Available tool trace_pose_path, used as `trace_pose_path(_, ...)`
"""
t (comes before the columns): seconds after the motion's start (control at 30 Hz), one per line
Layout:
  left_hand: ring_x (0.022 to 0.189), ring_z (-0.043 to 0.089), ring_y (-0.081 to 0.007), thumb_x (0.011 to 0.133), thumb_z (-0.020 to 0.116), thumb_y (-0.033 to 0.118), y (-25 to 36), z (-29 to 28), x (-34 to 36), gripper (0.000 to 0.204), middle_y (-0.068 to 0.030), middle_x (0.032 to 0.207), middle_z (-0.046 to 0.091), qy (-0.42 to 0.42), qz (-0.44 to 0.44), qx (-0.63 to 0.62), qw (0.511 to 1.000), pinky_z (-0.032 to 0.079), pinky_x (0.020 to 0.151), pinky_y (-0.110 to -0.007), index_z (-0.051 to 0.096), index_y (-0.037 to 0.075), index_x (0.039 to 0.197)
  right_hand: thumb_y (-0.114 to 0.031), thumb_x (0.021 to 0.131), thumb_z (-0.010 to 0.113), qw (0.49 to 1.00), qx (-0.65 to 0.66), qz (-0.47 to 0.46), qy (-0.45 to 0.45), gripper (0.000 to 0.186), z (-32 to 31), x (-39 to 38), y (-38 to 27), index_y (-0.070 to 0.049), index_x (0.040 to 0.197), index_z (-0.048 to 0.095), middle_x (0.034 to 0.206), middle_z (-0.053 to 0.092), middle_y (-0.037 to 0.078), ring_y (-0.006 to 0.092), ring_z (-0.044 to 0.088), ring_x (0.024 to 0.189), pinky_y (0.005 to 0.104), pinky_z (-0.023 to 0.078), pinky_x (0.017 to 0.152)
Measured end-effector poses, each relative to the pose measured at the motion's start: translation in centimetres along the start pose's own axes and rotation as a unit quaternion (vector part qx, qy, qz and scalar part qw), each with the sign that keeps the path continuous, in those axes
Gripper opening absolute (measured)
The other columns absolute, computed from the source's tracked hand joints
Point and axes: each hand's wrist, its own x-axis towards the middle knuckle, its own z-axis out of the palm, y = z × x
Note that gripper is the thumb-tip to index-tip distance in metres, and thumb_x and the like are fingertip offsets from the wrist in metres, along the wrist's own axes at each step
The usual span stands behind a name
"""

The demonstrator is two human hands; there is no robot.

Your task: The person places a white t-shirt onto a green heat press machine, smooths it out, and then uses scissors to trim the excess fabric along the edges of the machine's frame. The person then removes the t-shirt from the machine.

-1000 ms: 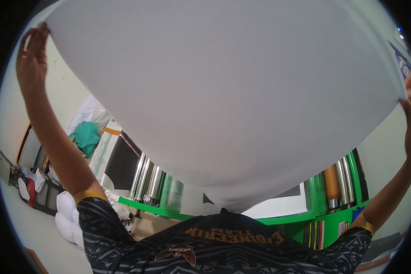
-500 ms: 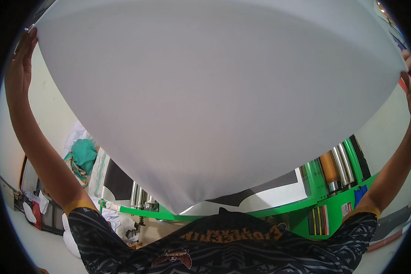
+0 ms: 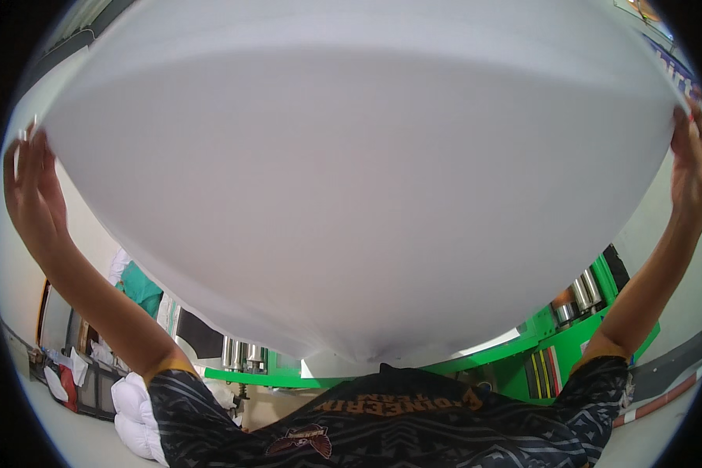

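A wide white fabric sheet [image 3: 351,195] is stretched between my raised arms and fills most of the view. At its left edge my left hand [image 3: 37,179] pinches the cloth, fingers pressed together. My right hand [image 3: 693,156] grips the opposite edge at the far right, its fingertips closed on the cloth. The sheet bulges down toward my chest and hides most of what lies behind it.
Behind the sheet stands a green machine [image 3: 515,374] with shiny metal rollers [image 3: 577,300] at right and more rollers [image 3: 242,355] at left. Teal cloth [image 3: 140,287] and a white bundle [image 3: 136,413] are at the left. A reddish pipe [image 3: 663,398] runs along the lower right.
My left hand has come lower in the view with its edge of the sheet. The sheet's lower part has spread and now covers more of the machine. My right hand shows more fully.
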Motion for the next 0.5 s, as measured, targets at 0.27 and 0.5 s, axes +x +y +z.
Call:
trace_pose_path(0.27, 0.081, 0.058, -0.0235, 0.11, 0.071, 0.017, 12.7, 0.4, -18.9, 0.018, -0.0081, 0.098, 0.042, -0.096, -0.025, -0.285, 0.953, 0.053, 0.071, -0.04, 0.057, 0.012, 0.099, -0.01, 0.102, 0.08, 0.996, 0.084, -0.038, 0.018, 0.056, -6.4, -17.0, -1.6, 0.004, 0.148, 0.052, 0.126, 0.071, 0.015, 0.0232, 0.066, 0.115, 0.0363, 0.053, 0.1)
trace_pose_path(0.5, 0.083, 0.061, -0.0216, 0.108, 0.07, 0.002, 10.5, -0.2, -18.4, 0.017, -0.0145, 0.112, 0.048, -0.132, -0.133, -0.322, 0.928, 0.062, 0.064, -0.028, 0.054, 0.001, 0.102, -0.007, 0.109, 0.069, 0.974, 0.216, 0.032, 0.059, 0.046, -2.9, -15.5, 2.2, 0.001, 0.151, 0.051, 0.124, 0.072, 0.021, 0.0243, 0.068, 0.11, 0.0364, 0.057, 0.095)
